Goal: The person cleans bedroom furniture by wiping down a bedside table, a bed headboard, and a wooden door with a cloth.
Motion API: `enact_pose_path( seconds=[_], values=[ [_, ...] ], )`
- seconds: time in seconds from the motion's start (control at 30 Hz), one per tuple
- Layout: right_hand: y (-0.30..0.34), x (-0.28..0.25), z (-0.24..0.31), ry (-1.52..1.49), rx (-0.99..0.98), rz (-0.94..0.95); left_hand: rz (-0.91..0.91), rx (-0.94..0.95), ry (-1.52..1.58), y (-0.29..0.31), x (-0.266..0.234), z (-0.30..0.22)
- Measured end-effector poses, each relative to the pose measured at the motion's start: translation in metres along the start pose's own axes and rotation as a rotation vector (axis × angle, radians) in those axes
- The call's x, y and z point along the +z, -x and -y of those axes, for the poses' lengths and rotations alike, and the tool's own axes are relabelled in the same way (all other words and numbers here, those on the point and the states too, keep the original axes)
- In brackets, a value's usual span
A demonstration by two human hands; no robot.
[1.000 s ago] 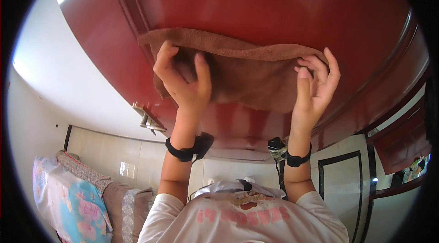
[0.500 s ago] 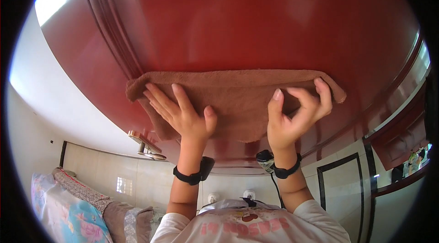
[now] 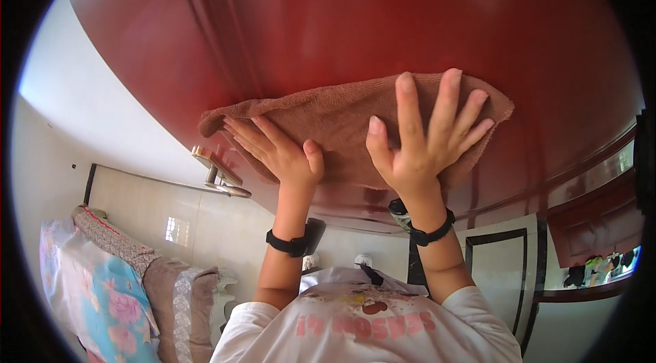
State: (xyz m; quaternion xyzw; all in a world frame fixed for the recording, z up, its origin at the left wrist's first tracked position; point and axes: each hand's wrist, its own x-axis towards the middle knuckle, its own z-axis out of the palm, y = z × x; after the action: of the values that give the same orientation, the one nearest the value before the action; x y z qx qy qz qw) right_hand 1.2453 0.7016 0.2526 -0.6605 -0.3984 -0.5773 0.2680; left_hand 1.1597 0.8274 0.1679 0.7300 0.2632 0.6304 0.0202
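A brown towelling cloth [image 3: 345, 124] lies spread against a glossy red door panel [image 3: 369, 14]. On its left part rests my left hand [image 3: 287, 154], fingers stretched toward the cloth's far left corner and thumb apart. My right hand [image 3: 424, 148] presses on the right part with its fingers spread wide, two fingertips near the cloth's upper edge. Neither hand is closed round the cloth. Black bands with devices circle both wrists. The cloth's upper edge is rumpled at the left end.
Below and left of the cloth, a metal door handle [image 3: 222, 178] sticks out. A raised moulding [image 3: 219, 28] runs down the panel. At the lower left, a sofa bears a flowered cover [image 3: 113, 294]. A dark-bordered doorway [image 3: 499, 253] stands lower right, past pale floor tiles.
My right hand has gone from curled fingers at the cloth's right corner to spread flat, higher and slightly left. The cloth's right side has shifted upward; my left hand has moved slightly right.
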Motion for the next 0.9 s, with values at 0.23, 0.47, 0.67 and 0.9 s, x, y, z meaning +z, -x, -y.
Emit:
enact_pose_path(
  seconds=[0.23,0.47,0.67,0.9],
  values=[
    [-0.002,0.009,0.016,0.037,-0.033,0.063,0.083,-0.157,0.046,-0.018,-0.024,-0.016],
    [-0.051,0.008,0.055,0.053,0.033,0.128,-0.107,-0.021,0.086,-0.070,-0.024,-0.005],
    [-0.022,0.036,0.088,0.080,-0.196,0.174,-0.115,-0.060,-0.022,-0.043,-0.007,0.019],
    [0.011,0.054,0.114,0.015,-0.370,0.216,0.013,-0.195,-0.066,0.001,-0.005,0.049]
  ],
)
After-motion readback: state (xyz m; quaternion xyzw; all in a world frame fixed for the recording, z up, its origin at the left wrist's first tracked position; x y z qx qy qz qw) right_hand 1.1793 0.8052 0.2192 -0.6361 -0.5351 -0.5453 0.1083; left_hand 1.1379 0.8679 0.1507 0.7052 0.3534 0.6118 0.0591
